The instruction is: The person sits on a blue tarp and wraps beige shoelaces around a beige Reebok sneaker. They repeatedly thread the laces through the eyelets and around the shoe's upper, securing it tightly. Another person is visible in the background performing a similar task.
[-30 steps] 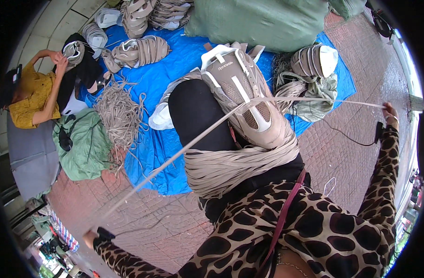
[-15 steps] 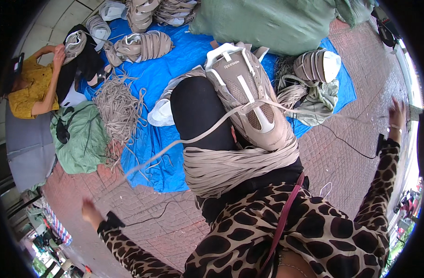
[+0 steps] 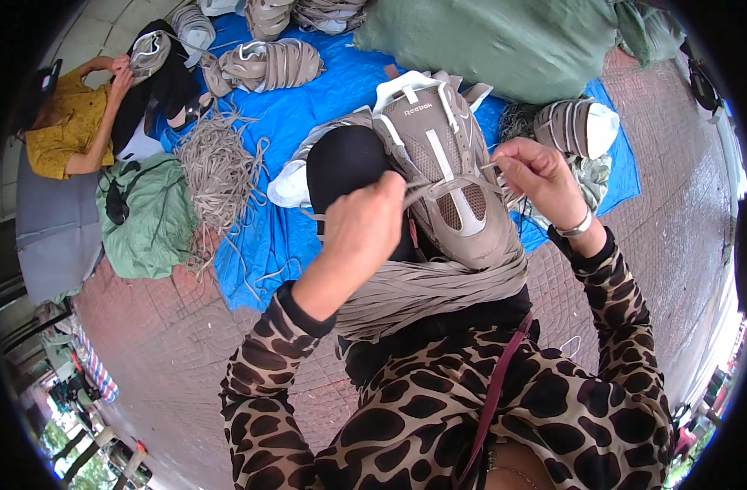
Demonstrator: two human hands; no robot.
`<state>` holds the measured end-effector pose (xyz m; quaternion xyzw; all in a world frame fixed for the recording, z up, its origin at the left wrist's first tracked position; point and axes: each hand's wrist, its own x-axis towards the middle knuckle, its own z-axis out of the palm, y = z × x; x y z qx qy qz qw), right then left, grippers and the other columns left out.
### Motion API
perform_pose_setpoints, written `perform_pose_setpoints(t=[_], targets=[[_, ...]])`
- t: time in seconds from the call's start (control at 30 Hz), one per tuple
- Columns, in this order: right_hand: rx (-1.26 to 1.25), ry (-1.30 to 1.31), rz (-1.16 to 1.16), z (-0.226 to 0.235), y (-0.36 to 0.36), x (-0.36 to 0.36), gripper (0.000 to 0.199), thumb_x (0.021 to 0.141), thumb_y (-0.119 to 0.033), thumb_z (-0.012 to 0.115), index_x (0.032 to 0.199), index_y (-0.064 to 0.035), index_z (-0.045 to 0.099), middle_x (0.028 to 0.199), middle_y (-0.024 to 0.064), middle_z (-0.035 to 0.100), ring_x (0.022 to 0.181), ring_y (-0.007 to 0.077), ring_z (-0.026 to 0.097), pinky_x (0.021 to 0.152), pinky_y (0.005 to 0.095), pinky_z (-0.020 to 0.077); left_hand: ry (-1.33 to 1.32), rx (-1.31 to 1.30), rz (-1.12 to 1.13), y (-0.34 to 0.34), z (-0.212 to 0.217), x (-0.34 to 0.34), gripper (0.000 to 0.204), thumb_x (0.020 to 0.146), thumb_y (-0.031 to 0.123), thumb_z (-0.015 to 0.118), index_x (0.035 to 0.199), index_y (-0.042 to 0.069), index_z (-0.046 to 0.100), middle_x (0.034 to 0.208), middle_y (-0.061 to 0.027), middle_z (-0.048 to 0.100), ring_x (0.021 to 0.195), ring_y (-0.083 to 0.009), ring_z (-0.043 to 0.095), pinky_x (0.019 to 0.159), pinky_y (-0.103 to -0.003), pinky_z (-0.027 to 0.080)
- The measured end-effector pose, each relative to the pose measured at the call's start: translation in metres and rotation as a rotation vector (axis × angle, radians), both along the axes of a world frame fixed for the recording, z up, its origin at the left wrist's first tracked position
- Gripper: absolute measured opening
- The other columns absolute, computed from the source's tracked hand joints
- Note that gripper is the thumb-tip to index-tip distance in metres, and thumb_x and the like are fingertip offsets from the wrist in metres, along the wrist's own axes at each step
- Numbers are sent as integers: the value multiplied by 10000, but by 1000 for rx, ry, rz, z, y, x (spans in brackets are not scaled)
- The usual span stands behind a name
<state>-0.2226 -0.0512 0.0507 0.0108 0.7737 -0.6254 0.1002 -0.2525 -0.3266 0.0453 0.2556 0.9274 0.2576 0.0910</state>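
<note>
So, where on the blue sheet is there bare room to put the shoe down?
One free patch of the blue sheet lies between the shoe on the lap and the wrapped shoes at the top. A narrower one lies between the loose lace pile and the black knee. The right side, by the green sack, is crowded.

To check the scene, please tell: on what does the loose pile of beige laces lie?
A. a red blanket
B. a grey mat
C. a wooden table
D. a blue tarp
D: the beige laces lie spread on the blue tarp over the brick pavement.
</note>
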Motion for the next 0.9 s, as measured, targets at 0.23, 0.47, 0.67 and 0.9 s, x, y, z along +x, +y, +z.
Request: perform_pose_setpoints(t=[0.23,0.47,0.67,0.9], targets=[[239,98,-24,-10,-7,0,66,895,-78,657,926,-20,648,764,-1,608,690,56,543,629,244,460,-13,-22,34,14,-2,11,166,941,220,584,873,76,630,649,-168,644,610,-385,644,561,-496,495],[594,621,46,-10,-22,-7,86,783,-23,666,816,-31,587,740,103,594,681,274,594,646,344,477,10,16,73,21,-2,15,153,920,204,601,840,74,617,633,-157,641,593,-375,643,548,-488,493],[756,635,20,-13,-41,-2,138,750,-8,662,800,-56,543,748,108,565,692,317,573,647,406,468,29,45,118,26,-7,21,155,904,184,605,802,67,593,621,-155,638,584,-370,645,540,-484,497],[658,567,-22,-16,-39,1,132,744,-4,667,810,-52,563,767,104,590,732,323,598,661,402,476,41,29,160,35,-7,23,158,859,163,626,749,60,581,586,-158,621,560,-370,639,528,-489,504]])
